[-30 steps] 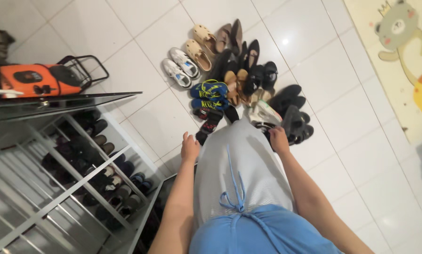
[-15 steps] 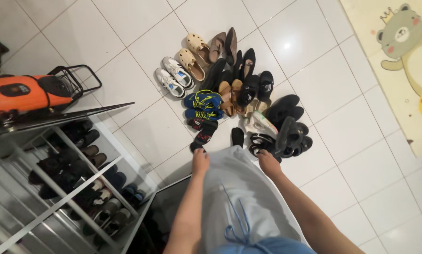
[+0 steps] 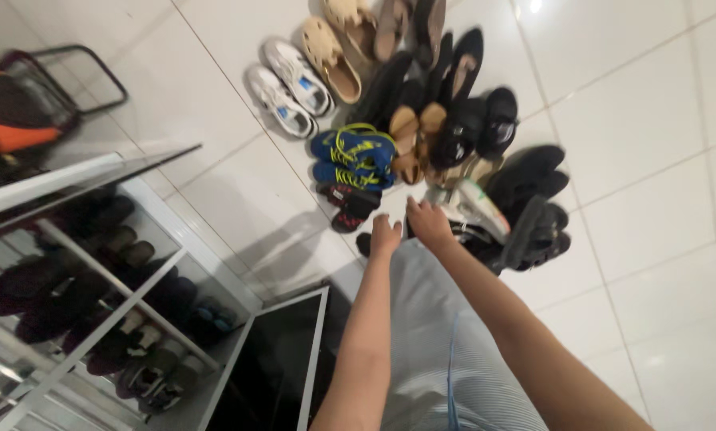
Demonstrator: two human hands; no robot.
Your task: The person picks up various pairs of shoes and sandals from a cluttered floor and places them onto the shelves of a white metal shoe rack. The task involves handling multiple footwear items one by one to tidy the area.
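Both arms are stretched down toward the heap of shoes (image 3: 446,136) on the white tiled floor (image 3: 629,120). The left hand (image 3: 385,235) is held just above a dark red-and-black shoe (image 3: 350,206), fingers together and bent; the right hand (image 3: 430,223) is lowered beside it near a pale sneaker (image 3: 474,209), fingers curled, nothing yet gripped. The shoe rack (image 3: 110,287) at left is already partly filled, while most pairs, blue trainers (image 3: 354,156) included, are left on the floor.
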